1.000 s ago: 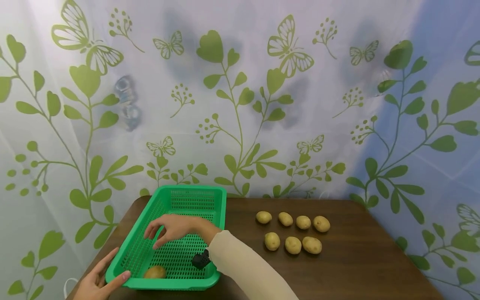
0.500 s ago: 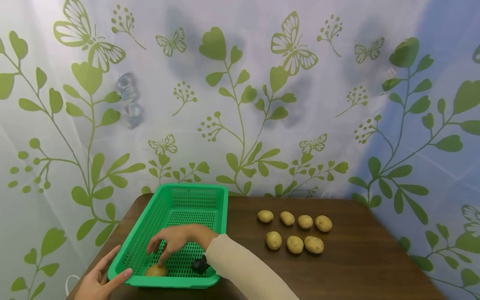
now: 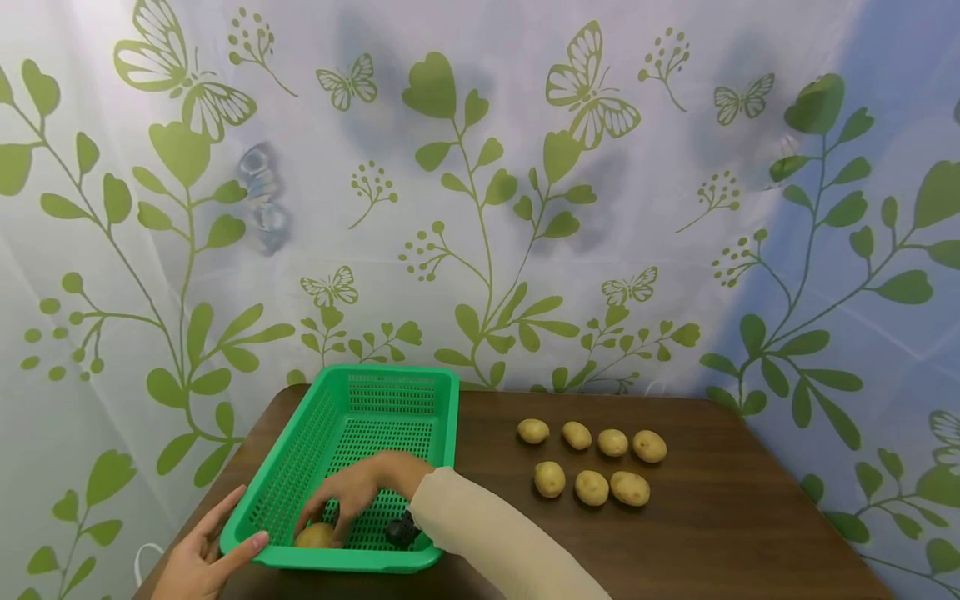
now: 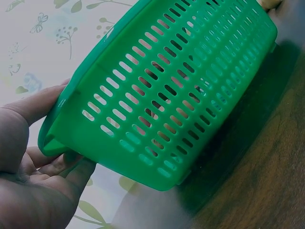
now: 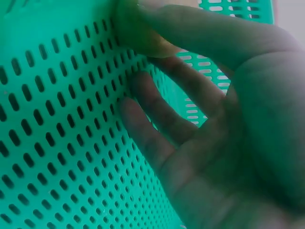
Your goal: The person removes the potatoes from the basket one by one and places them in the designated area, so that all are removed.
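A green plastic basket (image 3: pixel 453 417) with slotted walls stands at the left of the table. My left hand (image 3: pixel 197 553) grips its near left corner, the thumb over the rim; in the left wrist view the fingers (image 4: pixel 78 174) come up under the lip. Inside the basket, at the near end, lies a potato (image 3: pixel 315 536). My right hand (image 3: pixel 356 493) reaches down over the basket's right side and holds that potato between thumb and fingers. From the right wrist, the potato (image 5: pixel 143 36) shows between the thumb and the forefinger, with the other fingers spread along the slotted base.
Several potatoes lie in two rows on the brown wooden table (image 3: pixel 705 508), right of the basket; the nearest is a round potato (image 3: pixel 550 480). A black wrist camera (image 3: pixel 402 531) sits under the right wrist. Behind the table hangs a leaf-patterned curtain (image 3: pixel 510 208).
My right hand has come down from above the middle of the basket to the potato at its near end and taken hold of it. The left hand keeps its grip on the corner.
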### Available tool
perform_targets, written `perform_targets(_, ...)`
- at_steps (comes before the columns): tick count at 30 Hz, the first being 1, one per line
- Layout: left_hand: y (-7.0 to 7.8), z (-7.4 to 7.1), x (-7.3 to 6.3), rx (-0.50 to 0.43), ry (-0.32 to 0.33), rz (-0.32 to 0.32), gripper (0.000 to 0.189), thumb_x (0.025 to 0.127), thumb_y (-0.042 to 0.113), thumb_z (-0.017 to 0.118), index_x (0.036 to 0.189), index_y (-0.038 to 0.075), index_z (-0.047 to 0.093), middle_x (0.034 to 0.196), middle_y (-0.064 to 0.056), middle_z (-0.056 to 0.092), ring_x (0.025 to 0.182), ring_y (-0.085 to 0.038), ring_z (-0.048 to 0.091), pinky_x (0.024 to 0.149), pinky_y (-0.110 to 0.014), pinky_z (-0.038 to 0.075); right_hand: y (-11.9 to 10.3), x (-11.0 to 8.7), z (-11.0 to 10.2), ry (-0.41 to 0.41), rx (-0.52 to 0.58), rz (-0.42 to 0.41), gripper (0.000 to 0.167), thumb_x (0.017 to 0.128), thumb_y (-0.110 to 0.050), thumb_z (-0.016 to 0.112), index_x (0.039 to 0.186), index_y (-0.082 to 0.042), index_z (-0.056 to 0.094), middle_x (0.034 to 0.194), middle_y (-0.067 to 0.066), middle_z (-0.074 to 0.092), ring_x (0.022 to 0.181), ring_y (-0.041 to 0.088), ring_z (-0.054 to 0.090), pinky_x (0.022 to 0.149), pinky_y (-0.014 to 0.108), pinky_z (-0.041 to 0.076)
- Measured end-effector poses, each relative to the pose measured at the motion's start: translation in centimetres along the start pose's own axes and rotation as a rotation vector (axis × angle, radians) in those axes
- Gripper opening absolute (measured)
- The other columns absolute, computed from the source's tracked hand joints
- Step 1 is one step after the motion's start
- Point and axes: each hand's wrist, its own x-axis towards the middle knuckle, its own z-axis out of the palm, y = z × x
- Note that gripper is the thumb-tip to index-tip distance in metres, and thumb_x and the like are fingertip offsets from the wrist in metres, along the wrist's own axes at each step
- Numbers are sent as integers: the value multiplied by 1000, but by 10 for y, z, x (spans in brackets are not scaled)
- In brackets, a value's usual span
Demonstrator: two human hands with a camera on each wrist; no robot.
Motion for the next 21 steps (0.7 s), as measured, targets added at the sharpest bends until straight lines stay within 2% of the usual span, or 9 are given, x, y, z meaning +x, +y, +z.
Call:
perform_targets(4,0,-1,1,3,-4,-21,95,101,25,72,167,6,7,142,-19,52,87,-12,66,70,-33,56,-2,0,2,-18,14,20,55,96,-6,75,147,-16,56,137,-10,57,121,-5,51,94,10,42)
perform_targets(9,-2,-2,2,6,-10,-3,94,102,23,71,166,3,6,143,-23,50,90,-5,66,75,-31,58,-6,-2,3,6,28,46,46,93,-5,78,131,-15,54,125,-9,57,113,-2,54,88,12,46)
perform_targets(11,-2,-2,2,0,-10,14,93,102,22,71,166,2,7,147,-27,46,95,0,65,83,-32,59,-6,-3,2,23,25,61,45,93,-5,78,127,-15,52,121,-9,56,109,0,55,86,14,47)
perform_targets(18,-2,0,4,-8,-21,16,92,103,22,70,166,3,6,150,-31,41,96,2,64,87,-34,59,-4,-6,1,86,39,79,43,94,-3,77,126,-17,52,116,-8,54,97,6,58,80,16,47)
perform_targets(21,-2,0,4,-5,-17,12,93,102,23,70,166,3,6,150,-30,42,96,1,64,86,-34,59,-4,-7,0,95,110,80,41,95,-1,75,125,-16,52,114,-6,56,97,6,60,78,18,49)
